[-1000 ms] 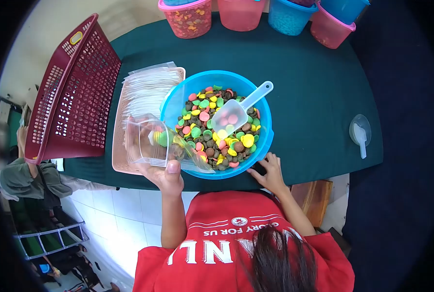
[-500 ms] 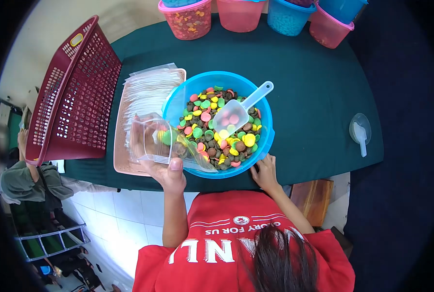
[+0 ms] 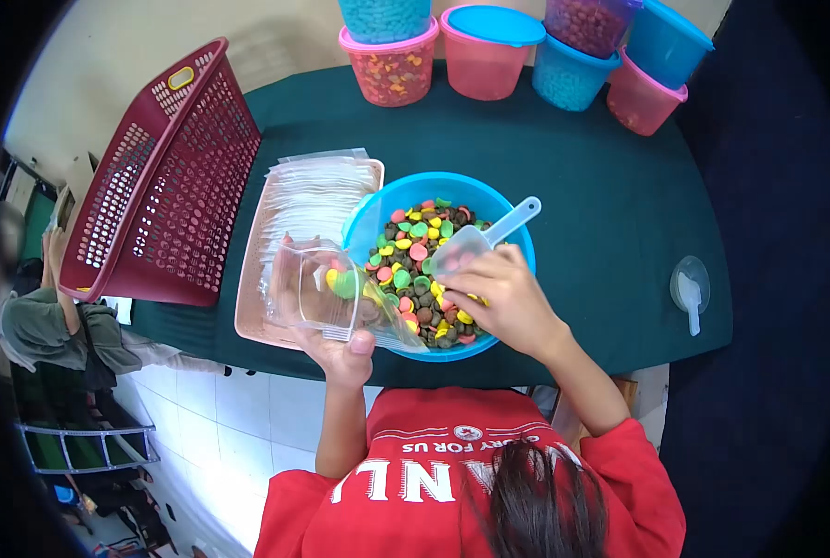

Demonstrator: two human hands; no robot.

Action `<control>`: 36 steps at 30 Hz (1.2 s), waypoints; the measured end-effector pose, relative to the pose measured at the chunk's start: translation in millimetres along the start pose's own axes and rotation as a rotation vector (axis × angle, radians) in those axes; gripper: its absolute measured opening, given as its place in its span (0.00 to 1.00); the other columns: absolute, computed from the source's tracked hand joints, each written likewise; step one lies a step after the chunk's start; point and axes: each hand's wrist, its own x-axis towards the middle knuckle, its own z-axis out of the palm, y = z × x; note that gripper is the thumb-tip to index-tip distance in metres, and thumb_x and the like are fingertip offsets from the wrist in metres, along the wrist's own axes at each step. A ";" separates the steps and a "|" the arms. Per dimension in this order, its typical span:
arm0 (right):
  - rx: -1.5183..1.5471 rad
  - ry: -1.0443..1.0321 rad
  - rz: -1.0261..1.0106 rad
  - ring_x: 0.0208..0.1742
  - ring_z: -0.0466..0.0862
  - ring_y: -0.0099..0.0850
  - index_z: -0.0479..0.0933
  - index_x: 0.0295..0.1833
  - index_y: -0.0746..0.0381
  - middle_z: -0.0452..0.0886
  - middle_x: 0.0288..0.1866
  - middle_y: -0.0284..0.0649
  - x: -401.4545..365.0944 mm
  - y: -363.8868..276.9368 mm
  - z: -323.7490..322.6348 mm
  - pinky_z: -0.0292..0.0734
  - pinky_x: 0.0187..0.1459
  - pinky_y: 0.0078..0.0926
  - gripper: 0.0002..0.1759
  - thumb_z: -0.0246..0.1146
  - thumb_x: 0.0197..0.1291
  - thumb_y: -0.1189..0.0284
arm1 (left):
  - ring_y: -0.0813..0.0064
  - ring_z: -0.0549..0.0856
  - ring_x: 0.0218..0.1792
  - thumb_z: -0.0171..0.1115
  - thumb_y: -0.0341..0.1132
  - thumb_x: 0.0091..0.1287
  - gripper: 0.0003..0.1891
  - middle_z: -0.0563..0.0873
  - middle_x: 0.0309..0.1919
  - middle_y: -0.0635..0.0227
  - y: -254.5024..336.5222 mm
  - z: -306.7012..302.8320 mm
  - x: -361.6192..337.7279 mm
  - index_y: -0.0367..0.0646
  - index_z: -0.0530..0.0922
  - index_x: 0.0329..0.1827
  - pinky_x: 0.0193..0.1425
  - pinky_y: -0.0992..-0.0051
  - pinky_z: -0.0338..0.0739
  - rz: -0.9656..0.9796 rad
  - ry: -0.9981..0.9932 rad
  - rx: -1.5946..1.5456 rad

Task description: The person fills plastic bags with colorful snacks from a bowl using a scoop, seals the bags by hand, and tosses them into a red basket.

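The clear scoop (image 3: 501, 229) lies in the blue basin (image 3: 471, 192) on the mixed pieces (image 3: 402, 279), long axis slanting from mid-basin out over its far right rim, handle end outermost. R hand (image 3: 517, 302) is the nearer one, over the basin's near right part, w/ the scoop's bowl right by its fingertips, on the side toward the basin's far rim. R fingers bent, thumb close to them; can't tell from here if they're pinching a piece or touching the scoop, b/c the hand hides it. L hand (image 3: 341, 358) is clamped on a clear plastic bag (image 3: 314, 312) w/ a few coloured pieces inside, at the basin's left rim. Pink tray (image 3: 249, 312) w/ flat packets (image 3: 317, 191): just beside the basin, left side.
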 end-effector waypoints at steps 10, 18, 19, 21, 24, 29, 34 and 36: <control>-0.543 -0.306 0.016 0.49 0.68 0.34 0.75 0.41 0.62 0.71 0.41 0.39 36.7 31.4 -31.0 0.54 0.54 0.43 0.16 0.58 0.52 0.62 | 0.60 0.67 0.56 0.72 0.51 0.41 0.54 0.58 0.58 0.56 -13.0 -2.0 2.7 0.37 0.47 0.65 0.55 0.64 0.69 -0.066 -0.076 -0.082; -0.737 -0.287 -0.160 0.41 0.72 0.30 0.74 0.33 0.58 0.72 0.29 0.33 48.5 36.5 -50.6 0.54 0.55 0.43 0.05 0.57 0.51 0.70 | 0.60 0.66 0.57 0.72 0.50 0.40 0.54 0.56 0.58 0.54 -29.5 -1.6 -0.2 0.35 0.48 0.64 0.57 0.63 0.67 -0.031 -0.104 0.043; -0.733 -0.288 -0.157 0.41 0.72 0.30 0.74 0.33 0.58 0.72 0.29 0.33 50.2 33.9 -55.6 0.54 0.55 0.43 0.05 0.57 0.51 0.70 | 0.61 0.65 0.57 0.72 0.50 0.40 0.53 0.56 0.58 0.54 -33.0 -2.5 -2.0 0.35 0.49 0.64 0.57 0.64 0.66 -0.002 -0.128 0.098; -0.833 -0.469 -0.207 0.44 0.72 0.28 0.76 0.33 0.57 0.76 0.30 0.35 51.9 30.5 -62.5 0.55 0.57 0.38 0.07 0.55 0.48 0.74 | 0.61 0.65 0.57 0.72 0.50 0.39 0.53 0.57 0.57 0.54 -33.5 -3.1 -2.3 0.34 0.49 0.64 0.57 0.64 0.66 -0.001 -0.159 0.134; -0.772 -0.521 -0.246 0.42 0.73 0.29 0.76 0.31 0.61 0.76 0.28 0.36 54.3 33.0 -62.0 0.58 0.57 0.33 0.06 0.56 0.46 0.74 | 0.61 0.65 0.57 0.72 0.49 0.39 0.53 0.58 0.55 0.55 -32.6 -2.0 -1.7 0.35 0.49 0.64 0.58 0.64 0.66 0.005 -0.161 0.160; -0.689 -0.496 -0.314 0.40 0.73 0.30 0.76 0.29 0.63 0.76 0.26 0.36 56.4 38.1 -58.0 0.58 0.56 0.31 0.06 0.56 0.45 0.73 | 0.61 0.66 0.56 0.71 0.56 0.40 0.56 0.56 0.61 0.56 -35.9 -3.0 -4.7 0.35 0.47 0.65 0.57 0.63 0.66 -0.059 -0.182 0.156; -0.916 -0.620 -0.329 0.39 0.71 0.28 0.75 0.28 0.62 0.75 0.25 0.36 54.3 12.7 -60.7 0.58 0.53 0.30 0.05 0.56 0.43 0.73 | 0.61 0.66 0.56 0.71 0.54 0.39 0.55 0.59 0.58 0.56 -34.2 -0.3 -3.5 0.36 0.47 0.65 0.56 0.65 0.67 -0.043 -0.176 0.165; -0.884 -0.656 -0.292 0.38 0.72 0.28 0.75 0.28 0.63 0.76 0.24 0.36 56.7 16.5 -57.7 0.59 0.51 0.29 0.06 0.56 0.43 0.73 | 0.62 0.66 0.56 0.72 0.53 0.39 0.55 0.59 0.57 0.56 -35.1 -1.1 -4.8 0.36 0.47 0.65 0.55 0.65 0.68 -0.035 -0.193 0.170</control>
